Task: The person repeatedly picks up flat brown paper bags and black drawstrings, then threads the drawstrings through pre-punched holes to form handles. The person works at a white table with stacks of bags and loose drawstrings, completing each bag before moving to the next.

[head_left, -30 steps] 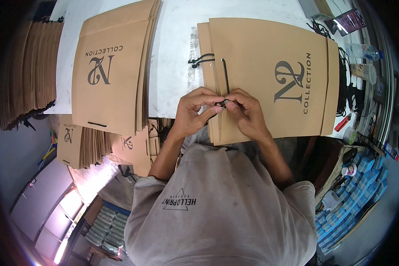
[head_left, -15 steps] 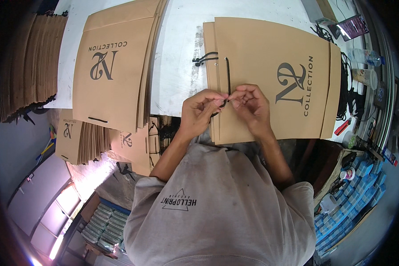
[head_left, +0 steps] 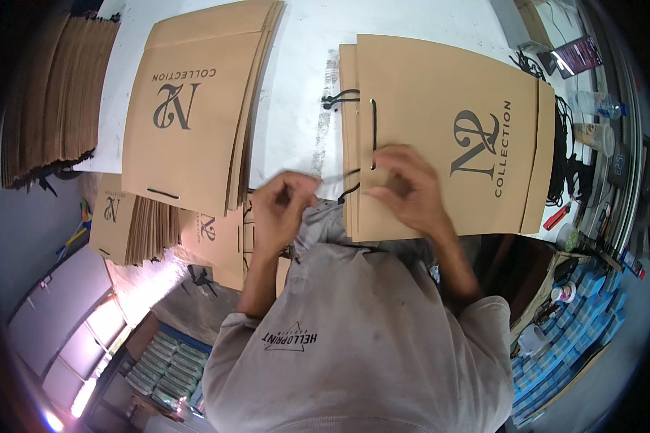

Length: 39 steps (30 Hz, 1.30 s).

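A brown paper bag (head_left: 419, 94) lies on the counter (head_left: 296, 108), its black cord (head_left: 374, 133) already threaded; tying is unconfirmed. The right hand (head_left: 413, 193) is loosely spread; blur obscures whether the left hand (head_left: 280, 211) grips anything.

Table (head_left: 296, 72) brightly lit, approx. even. Glare lwr L: panels (head_left: 115, 317) & floor (head_left: 152, 280) blown out, pinkish. Dark under table's R end. L grip (head_left: 282, 209) & R grip (head_left: 413, 191) motion-blurred. Fisheye bend at edges, blk corners.

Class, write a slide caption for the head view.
Right hand over flat brown paper bags threaded with black cord, left hand beside them.
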Motion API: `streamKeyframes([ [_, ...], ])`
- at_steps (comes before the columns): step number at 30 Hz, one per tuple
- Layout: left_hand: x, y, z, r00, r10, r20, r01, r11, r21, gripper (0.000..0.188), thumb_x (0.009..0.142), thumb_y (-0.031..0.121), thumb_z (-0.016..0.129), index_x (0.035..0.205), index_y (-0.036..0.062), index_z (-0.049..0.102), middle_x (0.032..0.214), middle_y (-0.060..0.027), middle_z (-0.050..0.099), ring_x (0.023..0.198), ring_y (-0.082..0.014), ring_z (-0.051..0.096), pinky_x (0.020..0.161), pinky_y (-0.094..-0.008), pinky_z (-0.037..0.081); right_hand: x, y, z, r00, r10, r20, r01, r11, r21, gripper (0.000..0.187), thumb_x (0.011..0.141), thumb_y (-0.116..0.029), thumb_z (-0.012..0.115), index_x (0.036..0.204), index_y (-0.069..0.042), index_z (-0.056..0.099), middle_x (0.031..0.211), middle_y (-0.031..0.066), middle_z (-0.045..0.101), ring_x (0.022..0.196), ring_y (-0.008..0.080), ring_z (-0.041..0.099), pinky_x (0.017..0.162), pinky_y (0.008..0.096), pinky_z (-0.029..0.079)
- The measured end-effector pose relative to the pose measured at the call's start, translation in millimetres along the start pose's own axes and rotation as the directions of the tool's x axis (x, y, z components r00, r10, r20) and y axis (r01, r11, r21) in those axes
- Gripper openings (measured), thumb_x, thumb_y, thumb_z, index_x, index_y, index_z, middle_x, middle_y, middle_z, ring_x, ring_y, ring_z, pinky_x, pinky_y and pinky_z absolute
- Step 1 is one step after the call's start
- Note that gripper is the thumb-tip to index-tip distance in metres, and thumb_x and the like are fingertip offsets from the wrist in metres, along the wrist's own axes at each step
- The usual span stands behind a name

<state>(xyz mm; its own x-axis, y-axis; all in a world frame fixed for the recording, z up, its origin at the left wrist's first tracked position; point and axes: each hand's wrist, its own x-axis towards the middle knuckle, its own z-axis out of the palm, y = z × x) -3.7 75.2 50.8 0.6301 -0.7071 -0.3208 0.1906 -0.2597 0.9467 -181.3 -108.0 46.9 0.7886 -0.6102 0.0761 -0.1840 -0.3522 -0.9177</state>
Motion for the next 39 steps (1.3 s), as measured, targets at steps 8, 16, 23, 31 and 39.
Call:
streamKeyframes([
  [8,39,-22,22,1.0,0.004,0.012,-0.006,0.973,0.23,0.033,0.1,0.026,0.069,0.115,-0.0032,0.069,0.104,-0.0089,0.071,0.089,-0.0148,0.063,0.074,-0.0311,0.05,-18,23,-55,0.968,0.039,-0.247,-0.173,0.818,-0.549,0.073,0.091,-0.022,0.074,0.153,-0.001,0.042,0.147,0.028,0.054,0.138,0.04,0.052,0.122,0.0514,0.027],
  [16,-18,4,-60,0.741,0.45,-0.499,-0.525,0.851,-0.011,0.013,0.099,0.013,0.068,0.095,0.0003,0.069,0.089,-0.004,0.065,0.082,-0.0121,0.055,0.076,-0.0266,0.044,-44,63,-140,0.711,-0.292,-0.639,-0.007,0.906,-0.422,0.041,0.106,-0.008,0.057,0.143,0.006,0.046,0.128,0.0236,0.067,0.115,0.029,0.068,0.101,0.0378,0.052],
  [23,-47,9,-181,0.468,0.243,-0.849,-0.445,0.895,0.011,0.018,0.103,0.014,0.065,0.09,0.0002,0.066,0.082,-0.005,0.07,0.069,-0.008,0.061,0.064,-0.0235,0.048,-93,139,-275,0.467,0.064,-0.882,-0.735,0.583,-0.347,0.054,0.094,-0.042,0.074,0.126,0.001,0.069,0.116,0.0174,0.074,0.106,0.0284,0.071,0.093,0.0397,0.055],
  [31,-8,-60,-226,0.511,0.03,-0.859,-0.148,0.987,-0.054,0.032,0.099,0.023,0.073,0.076,0.0026,0.069,0.066,0.0031,0.058,0.06,-0.005,0.047,0.058,-0.0211,0.037,-118,192,-312,0.568,0.314,-0.761,-0.777,0.508,-0.371,0.026,0.089,-0.025,0.068,0.1,-0.003,0.078,0.093,0.0161,0.078,0.088,0.0313,0.074,0.085,0.0422,0.055],
  [39,-13,-58,-213,0.207,0.521,-0.828,0.187,0.81,0.556,0.034,0.098,0.029,0.074,0.098,-0.0041,0.068,0.09,-0.0092,0.067,0.082,-0.0139,0.061,0.069,-0.0282,0.047,-47,80,-212,0.675,0.007,-0.738,-0.154,0.979,-0.133,0.017,0.102,-0.01,0.064,0.113,0.003,0.069,0.105,0.012,0.073,0.093,0.0182,0.069,0.083,0.0304,0.055],
])
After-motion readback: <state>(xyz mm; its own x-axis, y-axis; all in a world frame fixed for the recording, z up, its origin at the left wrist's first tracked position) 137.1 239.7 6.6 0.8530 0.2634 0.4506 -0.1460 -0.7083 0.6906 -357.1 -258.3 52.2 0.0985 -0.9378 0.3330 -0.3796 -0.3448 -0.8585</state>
